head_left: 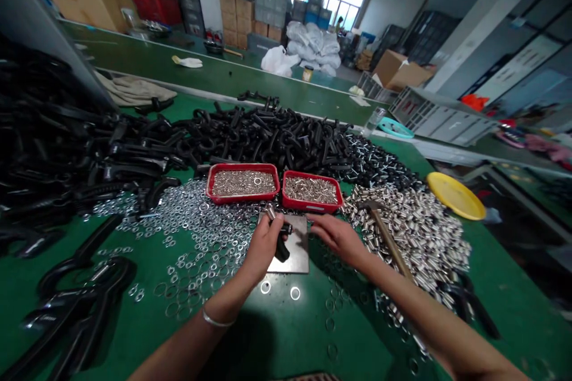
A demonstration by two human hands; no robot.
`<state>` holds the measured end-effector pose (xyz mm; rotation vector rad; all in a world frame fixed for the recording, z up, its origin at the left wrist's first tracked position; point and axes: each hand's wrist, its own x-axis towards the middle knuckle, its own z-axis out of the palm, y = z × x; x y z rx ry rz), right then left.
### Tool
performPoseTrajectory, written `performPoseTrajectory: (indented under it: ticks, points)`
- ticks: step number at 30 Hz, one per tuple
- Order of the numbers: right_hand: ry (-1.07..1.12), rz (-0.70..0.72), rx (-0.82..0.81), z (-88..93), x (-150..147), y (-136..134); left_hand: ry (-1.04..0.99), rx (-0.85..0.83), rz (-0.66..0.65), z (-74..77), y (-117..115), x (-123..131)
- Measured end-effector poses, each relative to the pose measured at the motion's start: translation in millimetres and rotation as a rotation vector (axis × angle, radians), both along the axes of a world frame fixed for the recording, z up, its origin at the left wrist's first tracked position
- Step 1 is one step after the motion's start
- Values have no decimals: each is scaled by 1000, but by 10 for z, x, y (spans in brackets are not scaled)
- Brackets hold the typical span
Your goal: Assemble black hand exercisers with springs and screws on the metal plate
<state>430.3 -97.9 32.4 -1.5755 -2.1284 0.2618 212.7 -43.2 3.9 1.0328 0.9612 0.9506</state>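
My left hand (pixel 261 250) is closed around a black handle-like part (pixel 282 250) with a shiny ribbed metal piece (pixel 270 212) at its upper end. It is held over a flat metal plate (pixel 297 259) on the green table. Just right of the plate, my right hand (pixel 337 238) reaches inward with its fingers stretched out; nothing can be seen in it. Beyond the hands stand two red trays: the left tray (pixel 243 198) holds small rings, and the right tray (pixel 313 208) holds small pin-like pieces. Two flat rings (pixel 295 293) lie in front of the plate.
Metal rings (pixel 187 220) spread across the left. Black curved parts (pixel 268 137) are heaped behind the trays. On the right, a hammer (pixel 389 241) rests on a pile of metal sleeves (pixel 429 238), near a yellow lid (pixel 456 195). A grey crate (pixel 442 116) stands farther back.
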Motion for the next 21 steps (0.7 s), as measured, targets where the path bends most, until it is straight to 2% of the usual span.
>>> performPoseTrajectory:
  ticks: [3,4,7,10,12,16,19,21]
  points:
    - [-55,-482,26,1,646,303,-5,24,-24,40,67,-37]
    - [-76,-552,16,-16,842,440,-5,19,-11,51,81,-46]
    - [-112,-591,-31,-116,1222,863,13,-14,-17,70,84,-58]
    - [-129,-528,-70,-240,1291,1177,21,-33,-87,69,59,-59]
    - [-133,-480,-79,-293,1270,1281,0,-59,-131,60,51,-61]
    - [-125,-482,-34,-247,1309,1212,-111,-131,-120,37,71,-69]
    - [-100,-595,79,-79,1278,891,-197,-185,-61,39,95,-74]
    - [-7,-629,196,60,1088,560,-247,-229,-47,55,103,-71]
